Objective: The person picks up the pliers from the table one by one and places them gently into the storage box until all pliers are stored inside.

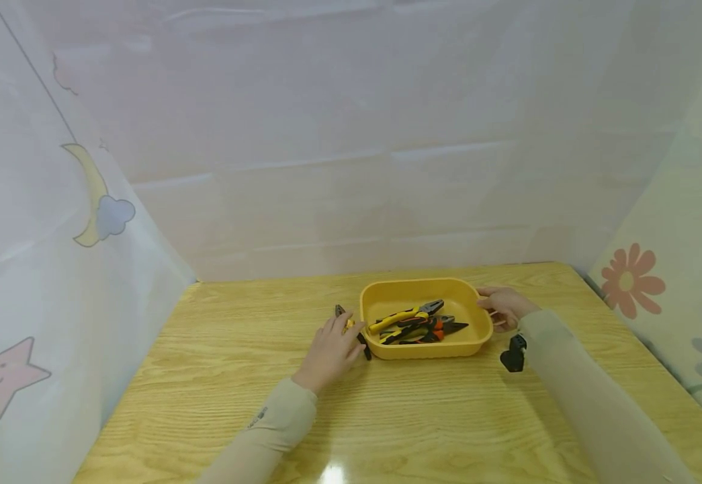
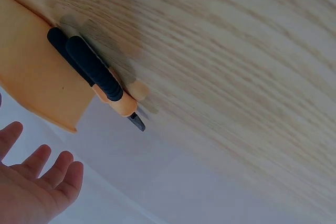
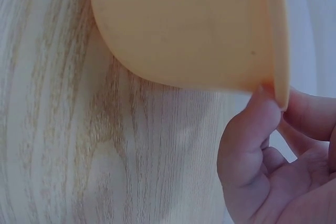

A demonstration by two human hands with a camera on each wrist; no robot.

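A yellow plastic bin stands on the table with several pliers lying in it, some yellow and black, one with orange on its handles. My right hand pinches the bin's right rim between thumb and fingers; the right wrist view shows the thumb against the outer wall. Just left of the bin, another pair of pliers with black handles and a yellow-orange collar lies on the table. Over these pliers in the head view is my left hand, its fingers loosely extended and apart from them in the left wrist view.
The wooden table reaches back to a pale cloth wall. Printed cloth sides rise at left and right. A small black device hangs at the right wrist.
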